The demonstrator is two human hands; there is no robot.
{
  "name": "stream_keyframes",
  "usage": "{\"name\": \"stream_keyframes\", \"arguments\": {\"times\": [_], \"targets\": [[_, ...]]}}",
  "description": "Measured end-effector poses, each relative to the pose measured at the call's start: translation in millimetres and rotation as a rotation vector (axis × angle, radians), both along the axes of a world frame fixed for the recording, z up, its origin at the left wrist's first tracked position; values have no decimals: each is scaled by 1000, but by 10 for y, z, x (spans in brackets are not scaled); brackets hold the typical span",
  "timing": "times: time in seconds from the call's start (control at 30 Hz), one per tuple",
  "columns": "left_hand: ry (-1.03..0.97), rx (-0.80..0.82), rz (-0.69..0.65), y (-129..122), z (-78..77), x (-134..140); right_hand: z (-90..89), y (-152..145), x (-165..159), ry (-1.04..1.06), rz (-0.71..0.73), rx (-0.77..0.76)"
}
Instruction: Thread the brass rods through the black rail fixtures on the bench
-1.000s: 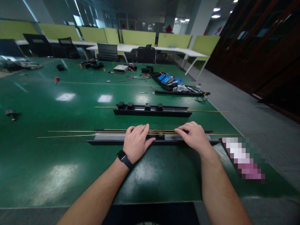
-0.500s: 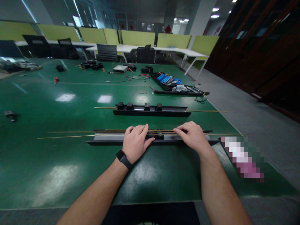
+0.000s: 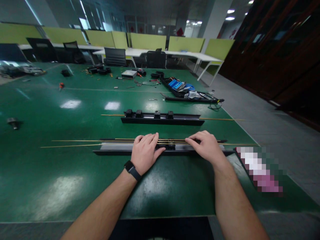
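Note:
A long black channel rail [image 3: 116,152] with a pale grey inside lies crosswise in front of me. Thin brass rods [image 3: 72,145] run along it and stick out past its left and right ends. My left hand [image 3: 145,151], with a dark watch on the wrist, lies over the rail and rods, fingers stretched out and thumb apart. A small black block [image 3: 171,144] sits in the channel between my hands. My right hand [image 3: 203,145] pinches a rod between thumb and fingertips; which of the rods it is, I cannot tell.
Farther back lies a second black rail [image 3: 162,120] bearing several black blocks and brass rods. Behind it are a black tray [image 3: 172,88] with blue packs and cables. A pixelated item [image 3: 260,170] lies at right on the green table [image 3: 75,196]; a metal part [image 3: 13,122] is far left.
The view has shifted very slightly. Both hands stay in place on the rail and rods, with no clear movement.

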State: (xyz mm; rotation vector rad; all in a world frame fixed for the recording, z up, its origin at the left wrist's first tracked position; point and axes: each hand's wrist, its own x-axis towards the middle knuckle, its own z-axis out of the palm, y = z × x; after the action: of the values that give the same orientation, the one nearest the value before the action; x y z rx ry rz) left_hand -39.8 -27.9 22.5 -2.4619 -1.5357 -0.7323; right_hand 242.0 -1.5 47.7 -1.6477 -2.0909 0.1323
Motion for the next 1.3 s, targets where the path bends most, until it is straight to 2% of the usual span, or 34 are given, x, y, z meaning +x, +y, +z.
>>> {"name": "stream_keyframes", "arguments": {"times": [0.33,0.63,0.9,1.07,1.3], "targets": [[-2,-1,-1,8,-13,-3,-6,18,115,-22,-24,12],[-12,5,-2,3,-1,-12,2,5,28,27,20,0],[-5,1,-2,2,-11,-10,3,25,133,-30,-19,12],[-10,2,-1,0,-3,0,31,6,90,2,-25,-10],[-7,0,-2,2,-2,2,-23,18,51,-6,-6,17]]}}
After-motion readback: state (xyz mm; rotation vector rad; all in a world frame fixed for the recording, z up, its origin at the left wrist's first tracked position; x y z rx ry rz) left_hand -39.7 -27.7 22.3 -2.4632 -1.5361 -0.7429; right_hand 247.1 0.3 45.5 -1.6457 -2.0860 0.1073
